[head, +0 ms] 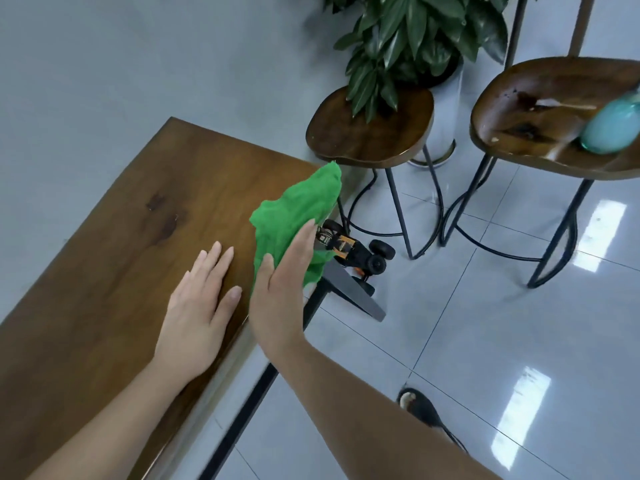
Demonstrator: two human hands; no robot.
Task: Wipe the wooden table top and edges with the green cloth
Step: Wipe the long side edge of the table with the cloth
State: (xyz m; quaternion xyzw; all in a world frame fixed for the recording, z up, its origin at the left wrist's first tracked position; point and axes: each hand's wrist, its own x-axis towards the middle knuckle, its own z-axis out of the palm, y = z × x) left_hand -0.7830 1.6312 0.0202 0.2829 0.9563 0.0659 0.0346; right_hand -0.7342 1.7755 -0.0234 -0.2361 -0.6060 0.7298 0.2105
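The wooden table (114, 237) runs from the lower left toward the upper middle. Its right edge passes under my hands. The green cloth (294, 209) drapes over that right edge near the far corner. My right hand (280, 285) stands on its side against the cloth, fingers straight and together, thumb tucked into the fabric, pressing it to the table edge. Flat on the table top, just left of the cloth, lies my left hand (199, 306) with its fingers spread and nothing in it.
Two wooden stools (370, 133) (540, 116) with black metal legs stand on the tiled floor to the right. A teal bottle (607, 128) lies on the far stool. A potted plant (415, 39) is behind them. A toy car (356, 249) sits beneath the table corner.
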